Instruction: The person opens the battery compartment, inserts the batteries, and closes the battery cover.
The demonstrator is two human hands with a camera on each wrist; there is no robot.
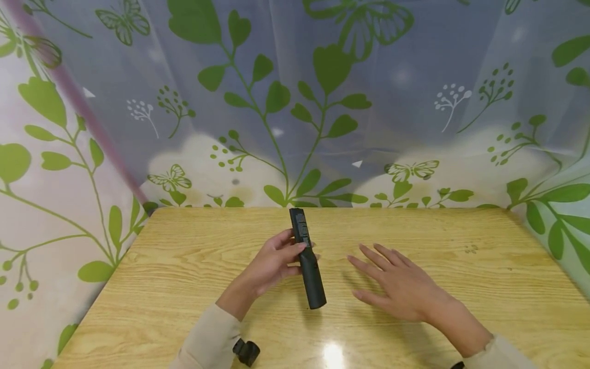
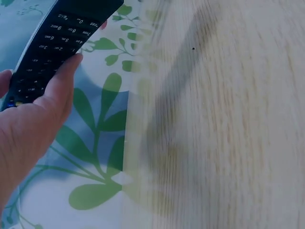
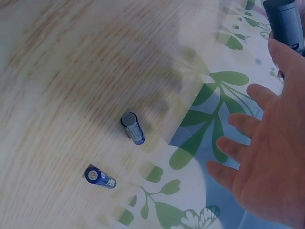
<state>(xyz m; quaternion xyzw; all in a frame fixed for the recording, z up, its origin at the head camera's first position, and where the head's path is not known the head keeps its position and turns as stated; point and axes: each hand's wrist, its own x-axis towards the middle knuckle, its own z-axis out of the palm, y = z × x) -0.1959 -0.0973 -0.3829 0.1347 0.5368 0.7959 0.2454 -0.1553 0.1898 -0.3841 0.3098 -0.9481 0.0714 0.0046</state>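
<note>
My left hand [image 1: 272, 261] grips a long black remote control [image 1: 313, 282] around its middle, thumb on the upper face and fingers beneath. A recessed section with ridged detail shows toward its far end in the head view. Its number keys face the left wrist camera, where the remote control [image 2: 55, 45] lies along the thumb. To the right, my right hand [image 1: 405, 287] hovers over the table with its fingers spread, apart from the remote control. In the right wrist view two blue batteries, one battery [image 3: 133, 129] and another battery [image 3: 100, 177], are on the table.
The wooden table [image 1: 175, 287] ends at a leaf-and-butterfly patterned cloth [image 1: 401, 102] behind it. More patterned cloth [image 1: 55, 200] hangs along the left side. A small black device [image 1: 246, 352] sits by the left cuff. Light glares on the near table surface.
</note>
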